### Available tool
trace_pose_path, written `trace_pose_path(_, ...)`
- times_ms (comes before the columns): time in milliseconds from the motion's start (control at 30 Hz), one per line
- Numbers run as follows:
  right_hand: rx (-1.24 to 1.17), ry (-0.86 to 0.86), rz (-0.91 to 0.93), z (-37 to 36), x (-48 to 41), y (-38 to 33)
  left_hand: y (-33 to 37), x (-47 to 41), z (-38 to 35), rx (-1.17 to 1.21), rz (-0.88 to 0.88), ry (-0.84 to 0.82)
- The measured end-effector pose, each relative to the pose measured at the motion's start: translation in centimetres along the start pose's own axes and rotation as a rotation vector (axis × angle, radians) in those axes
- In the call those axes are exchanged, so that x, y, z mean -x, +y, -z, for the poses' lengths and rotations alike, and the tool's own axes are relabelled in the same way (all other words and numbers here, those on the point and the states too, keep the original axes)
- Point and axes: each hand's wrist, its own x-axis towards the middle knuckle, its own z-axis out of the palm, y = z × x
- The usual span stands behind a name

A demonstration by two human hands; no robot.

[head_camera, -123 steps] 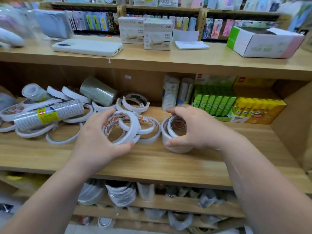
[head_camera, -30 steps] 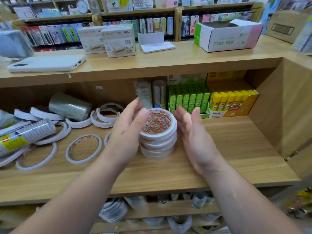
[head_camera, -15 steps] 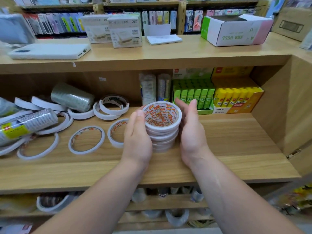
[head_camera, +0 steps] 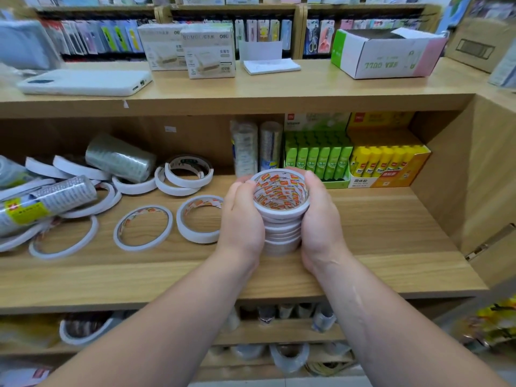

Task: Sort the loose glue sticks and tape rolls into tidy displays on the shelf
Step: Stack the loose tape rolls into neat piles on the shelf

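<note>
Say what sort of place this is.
Probably a stationery shop: display boxes of green glue sticks and yellow glue sticks, loose tape rolls on the shelf, hanging packaged goods behind.

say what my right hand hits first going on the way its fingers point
Probably the green glue sticks in their display box, just behind the right hand gripping the white tape-roll stack; depth unclear.

A flat white power bank (head_camera: 83, 82) lies at upper left. Two white cartons (head_camera: 209, 51) stand at upper centre, a notepad (head_camera: 270, 65) beside them, an open green-and-pink-ended box (head_camera: 388, 55) at upper right.
</note>
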Motion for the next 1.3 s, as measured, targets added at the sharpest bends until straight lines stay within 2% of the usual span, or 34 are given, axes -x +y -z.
trace_pose_path(133,-0.02,0.074,-0.017,-0.3,0.2,0.2,-0.5,0.3,-0.4,0.094,0.022,0.033)
trace_pose_path(267,-0.018,0.069,-0.023,-0.5,0.1,0.2,-0.9,-0.2,-0.5,0.103,0.033,0.074)
trace_pose_path(433,-0.007,0.022,-0.027,0.6,-0.2,0.0,-1.6,-0.8,0.3,0.151,0.058,-0.036)
trace_pose_path(633,0.023,-0.032,0.109,0.6,0.5,0.6,-2.4,-0.3,0.2,0.203,-0.082,-0.16)
trace_pose_path(767,0.048,0.024,0.153,0.2,0.3,0.2,-2.2,-0.5,-0.1,0.17,-0.103,-0.13)
trace_pose_path(933,0.018,-0.033,0.097,0.1,-0.3,-0.2,-1.8,-1.1,-0.1,0.105,-0.091,-0.148)
trace_pose_path(1033,0.095,-0.051,0.104,0.2,-0.3,-0.7,-1.1,-0.8,0.6,-0.008,-0.094,-0.169)
trace_pose_path(1100,0.197,0.004,0.207,0.8,0.2,-1.2,-0.1,-0.1,2.1,-0.126,-0.183,-0.178)
trace_pose_path(1200,0.403,0.106,0.51,1.5,1.6,-2.4,1.6,0.6,6.1,-0.243,-0.336,-0.148)
trace_pose_path(1300,0.557,-0.054,0.729,-0.3,4.3,-3.2,3.9,0.1,11.6,-0.446,-0.406,0.035)
